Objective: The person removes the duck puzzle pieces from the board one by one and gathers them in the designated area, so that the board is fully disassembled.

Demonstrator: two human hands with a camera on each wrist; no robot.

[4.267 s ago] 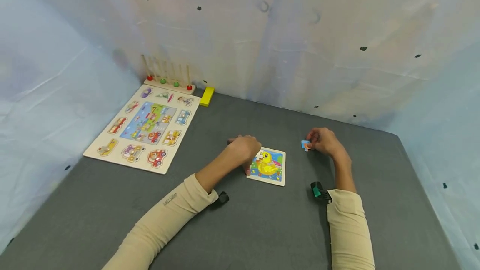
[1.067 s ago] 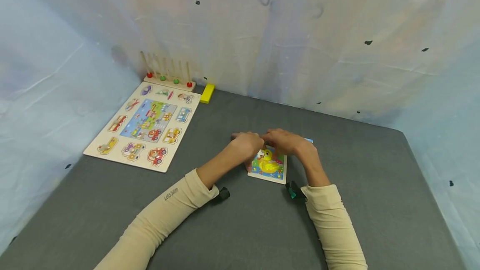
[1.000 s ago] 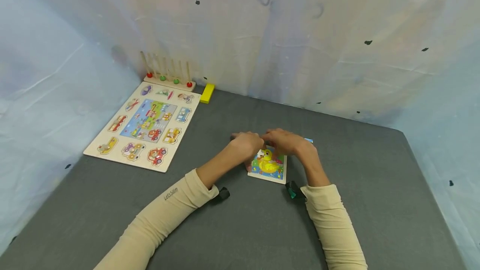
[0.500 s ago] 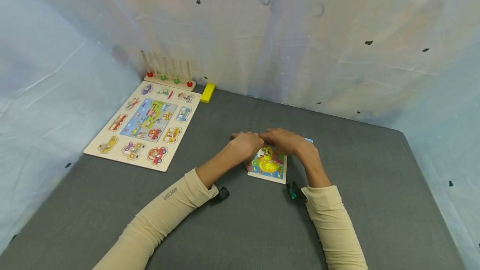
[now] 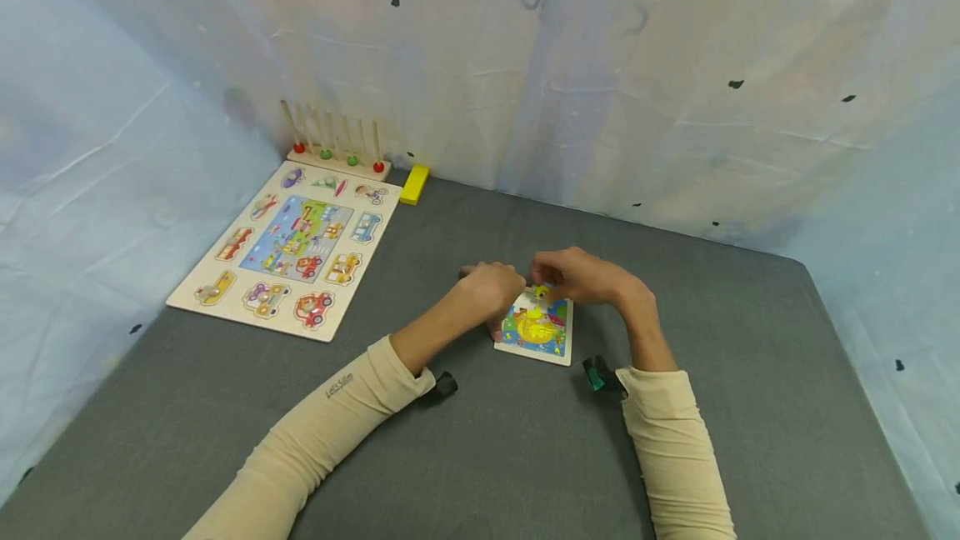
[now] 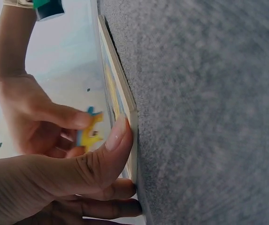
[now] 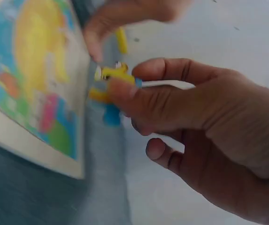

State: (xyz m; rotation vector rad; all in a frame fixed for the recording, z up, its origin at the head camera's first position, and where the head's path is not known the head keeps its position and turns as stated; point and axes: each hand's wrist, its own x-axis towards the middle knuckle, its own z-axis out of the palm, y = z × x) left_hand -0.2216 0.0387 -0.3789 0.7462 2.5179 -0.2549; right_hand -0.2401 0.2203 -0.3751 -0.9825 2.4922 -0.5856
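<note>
On the grey table (image 5: 750, 340), the big wooden board (image 5: 228, 311) has vehicle pieces set around a town scene. Behind it the peg rack (image 5: 365, 169) carries red and green beads. The left hand (image 5: 487, 288) is clamped on the left edge of the duck tray (image 5: 532, 355), which holds a yellow bird with a pale gap toward the far side. The right hand (image 5: 588, 277) pinches the duck-head piece (image 6: 89, 137), raised just above that side, apart from the tray.

- You appear to be at a screened-off recording station.
- Pale sheeting (image 5: 675, 48) with dark marks walls in your grey bench (image 5: 495, 465).
- You wear black wrist cameras (image 5: 598, 374).
</note>
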